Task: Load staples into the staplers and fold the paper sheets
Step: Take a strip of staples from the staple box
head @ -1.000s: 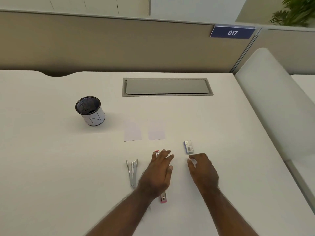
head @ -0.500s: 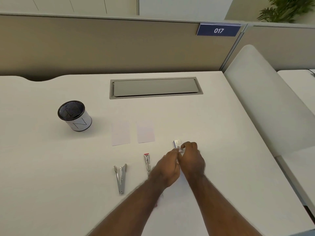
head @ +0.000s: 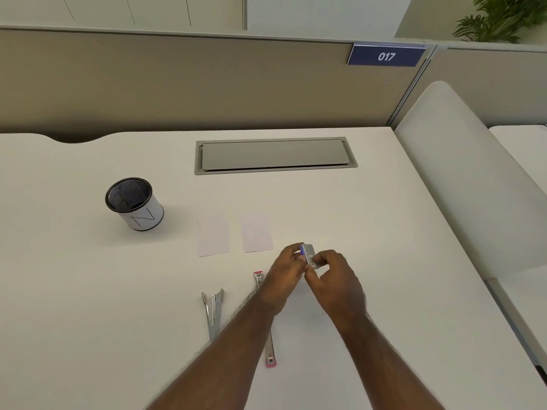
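Observation:
A small staple box (head: 309, 254), grey with a blue end, is held just above the white desk (head: 384, 238) between both hands. My left hand (head: 285, 276) pinches its left end and my right hand (head: 336, 281) grips its right side. A silver stapler (head: 213, 312) lies swung open on the desk to the left. A pink stapler (head: 270, 355) lies opened out flat beneath my left forearm, which hides its middle. Two small pale paper sheets (head: 213, 236) (head: 256, 233) lie side by side beyond the staplers.
A mesh pen cup (head: 134, 204) stands at the left of the desk. A grey cable hatch (head: 275, 155) is set into the desk at the back. A beige partition (head: 177, 84) runs behind, and a white rounded divider (head: 461, 173) borders the right edge.
My left hand left the pink stapler and joined my right hand at the staple box. The box came up off the desk and now sits between both hands.

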`<move>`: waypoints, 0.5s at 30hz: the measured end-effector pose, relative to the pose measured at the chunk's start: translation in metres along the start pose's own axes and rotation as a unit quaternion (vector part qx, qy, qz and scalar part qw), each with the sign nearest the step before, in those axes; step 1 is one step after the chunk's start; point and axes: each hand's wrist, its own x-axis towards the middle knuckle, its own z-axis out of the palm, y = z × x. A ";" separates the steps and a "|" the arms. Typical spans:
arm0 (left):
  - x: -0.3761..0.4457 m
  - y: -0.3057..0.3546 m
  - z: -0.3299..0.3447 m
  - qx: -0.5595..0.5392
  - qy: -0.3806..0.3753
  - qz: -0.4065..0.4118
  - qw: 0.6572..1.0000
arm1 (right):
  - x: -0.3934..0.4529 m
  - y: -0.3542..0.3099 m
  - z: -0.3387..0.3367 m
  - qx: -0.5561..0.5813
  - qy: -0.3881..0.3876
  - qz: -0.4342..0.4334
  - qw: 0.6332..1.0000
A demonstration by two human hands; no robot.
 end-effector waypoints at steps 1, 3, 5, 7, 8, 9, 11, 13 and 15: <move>-0.002 0.001 -0.001 -0.057 -0.021 -0.012 0.998 | -0.003 -0.002 -0.003 -0.006 -0.001 -0.005 1.000; -0.004 0.002 -0.004 -0.139 -0.046 -0.020 0.989 | -0.006 -0.006 -0.007 -0.018 0.001 -0.013 1.000; -0.006 0.000 -0.008 -0.194 -0.062 -0.018 0.979 | -0.009 -0.010 -0.010 -0.031 0.007 -0.024 0.999; -0.008 0.001 -0.011 -0.232 -0.080 -0.016 0.969 | -0.010 -0.013 -0.012 -0.038 0.011 -0.039 0.998; -0.010 0.001 -0.013 -0.247 -0.088 -0.017 0.965 | -0.011 -0.015 -0.013 -0.039 0.013 -0.048 0.998; -0.011 0.002 -0.015 -0.261 -0.094 -0.017 0.961 | -0.012 -0.016 -0.014 -0.040 0.015 -0.059 0.997; -0.014 0.004 -0.018 -0.287 -0.103 -0.017 0.952 | -0.015 -0.020 -0.016 -0.046 0.025 -0.082 0.995; -0.015 0.005 -0.020 -0.307 -0.107 -0.018 0.946 | -0.017 -0.022 -0.018 -0.060 0.041 -0.102 0.992; -0.017 0.006 -0.023 -0.322 -0.107 -0.020 0.941 | -0.019 -0.025 -0.019 -0.072 0.050 -0.121 0.989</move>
